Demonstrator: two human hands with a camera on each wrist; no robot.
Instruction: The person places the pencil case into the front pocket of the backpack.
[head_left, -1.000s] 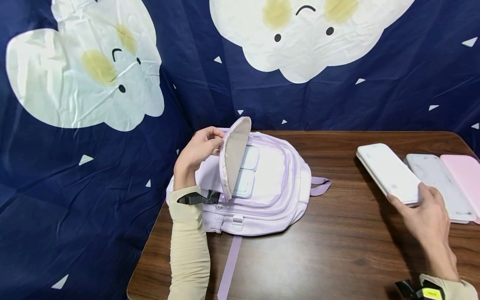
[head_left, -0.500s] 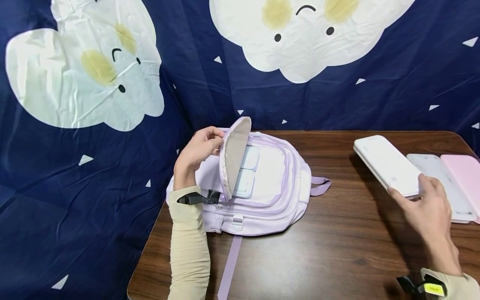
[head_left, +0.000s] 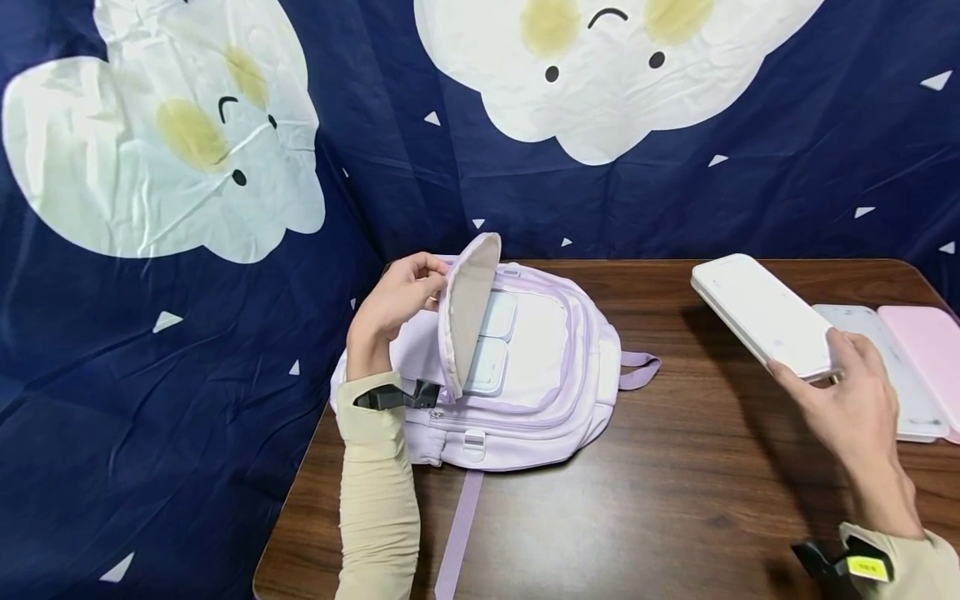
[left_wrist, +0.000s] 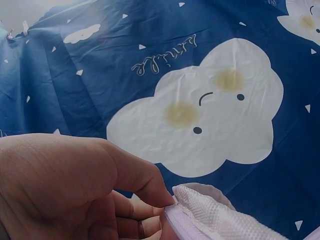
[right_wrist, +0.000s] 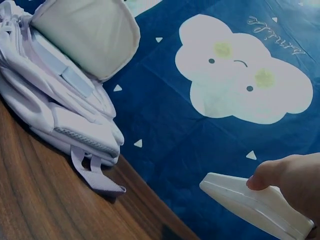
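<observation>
A pale lilac backpack (head_left: 585, 425) lies on the table with its front pocket flap (head_left: 471, 312) raised. My left hand (head_left: 401, 296) pinches the edge of that flap between thumb and fingers, as the left wrist view also shows. Inside the pocket lie two light blue cases (head_left: 489, 365), partly hidden behind the flap. On the right, my right hand (head_left: 855, 400) grips the near end of a white oblong case (head_left: 765, 312), thumb on one side and fingers on the other. The case is tilted, far end raised, and casts a shadow on the table.
Right of the held case, a greyish-white case (head_left: 862, 333) and a pink case (head_left: 922, 337) lie side by side on the wooden table (head_left: 660, 517). A lilac strap (head_left: 459, 533) runs toward the near edge. Dark blue cloth (head_left: 637, 200) with cloud prints hangs behind.
My right hand has lifted the white case higher and moved it slightly left and away from me. The left hand and the raised flap have stayed in place.
</observation>
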